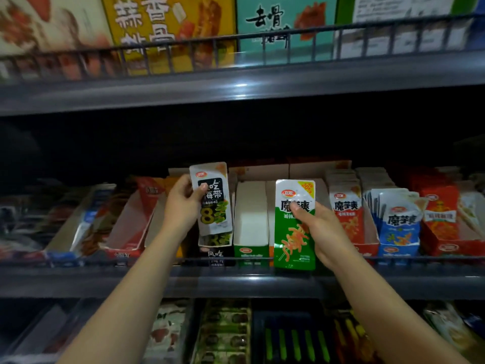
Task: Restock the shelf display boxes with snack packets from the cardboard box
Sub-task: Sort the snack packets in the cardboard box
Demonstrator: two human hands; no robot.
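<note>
At the middle shelf point(262, 282), both hands are up at the row of display boxes. Our left hand point(183, 203) pinches a grey-and-black seaweed packet point(214, 198) by its left edge, thumb across the front. The packet stands upright over the black display box point(216, 252), which we judge to be its matching slot since the box shows similar green print. Our right hand point(319, 229) grips a green packet point(294, 227) from its right side, thumb on the face, label toward us. It hangs in front of the green display box point(250, 219), which looks empty inside. We judge the upright hold suits sliding each packet in on end, like the filled red box point(349, 214) and blue box point(399, 222) to the right. The cardboard supply box is not in view. Both packets are not yet seated.
</note>
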